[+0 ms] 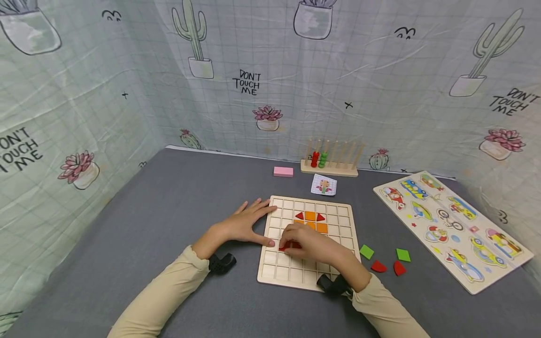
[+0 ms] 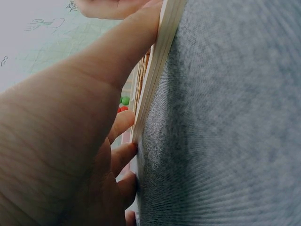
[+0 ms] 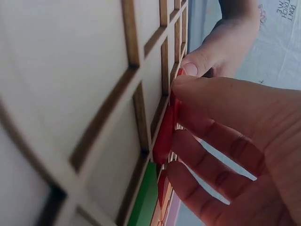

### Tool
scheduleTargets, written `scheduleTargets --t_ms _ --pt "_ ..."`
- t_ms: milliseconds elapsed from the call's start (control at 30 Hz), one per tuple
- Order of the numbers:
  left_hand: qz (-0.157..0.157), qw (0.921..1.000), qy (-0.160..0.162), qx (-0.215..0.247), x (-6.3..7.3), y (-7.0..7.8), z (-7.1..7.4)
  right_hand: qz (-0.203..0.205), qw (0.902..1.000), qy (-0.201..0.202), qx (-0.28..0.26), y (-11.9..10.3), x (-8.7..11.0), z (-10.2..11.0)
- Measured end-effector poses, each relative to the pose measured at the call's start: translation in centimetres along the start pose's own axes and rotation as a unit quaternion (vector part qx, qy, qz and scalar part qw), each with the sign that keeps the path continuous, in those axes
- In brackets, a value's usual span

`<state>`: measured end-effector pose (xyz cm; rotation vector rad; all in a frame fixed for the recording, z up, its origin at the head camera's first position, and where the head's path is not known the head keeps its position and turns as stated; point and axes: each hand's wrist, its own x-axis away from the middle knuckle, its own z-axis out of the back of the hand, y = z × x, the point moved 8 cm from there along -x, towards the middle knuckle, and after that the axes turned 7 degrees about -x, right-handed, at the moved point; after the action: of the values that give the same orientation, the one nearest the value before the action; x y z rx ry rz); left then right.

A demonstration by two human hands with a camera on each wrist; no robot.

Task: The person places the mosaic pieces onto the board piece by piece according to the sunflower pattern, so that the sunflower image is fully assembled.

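A wooden grid board (image 1: 270, 272) lies on the grey table. My left hand (image 1: 247, 225) rests at its left side with fingers spread; thumb and fingertips touch the edge, as the left wrist view also shows. Over the board's middle, my right hand (image 1: 313, 244) pinches a red piece (image 3: 176, 106) between thumb and index finger. Another red piece (image 3: 163, 139) sits in the grid beside it, with a green piece (image 3: 145, 197) nearby. Farther up the board are orange squares (image 1: 322, 228) and two red triangles (image 1: 320, 217). My right hand hides some cells.
Two green squares (image 1: 366, 252) and two red rounded pieces (image 1: 378, 266) lie right of the board. Behind it are a pattern card (image 1: 323, 185), a pink block (image 1: 283, 172) and a peg rack (image 1: 329, 170) with red and green beads. A picture puzzle (image 1: 456, 230) lies far right.
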<state>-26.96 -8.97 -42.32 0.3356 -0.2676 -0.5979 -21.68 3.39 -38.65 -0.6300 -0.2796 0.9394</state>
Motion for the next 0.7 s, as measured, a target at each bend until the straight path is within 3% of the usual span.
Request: scheduleTargets --t_ms 200,467,700 --pt "-0.002 1.0 0.001 -0.003 -0.1 0.1 0.1 -0.009 0.9999 0.005 0.002 0.0 0.3 0.1" --pt "0.0 1.0 -0.003 0.008 0.0 0.3 0.1 0.008 0.9997 0.008 0.023 -0.2 0.6 0.3" --pt "0.003 1.0 -0.002 0.009 0.1 0.2 0.1 0.009 0.9997 0.021 0.001 0.3 1.7 1.1"
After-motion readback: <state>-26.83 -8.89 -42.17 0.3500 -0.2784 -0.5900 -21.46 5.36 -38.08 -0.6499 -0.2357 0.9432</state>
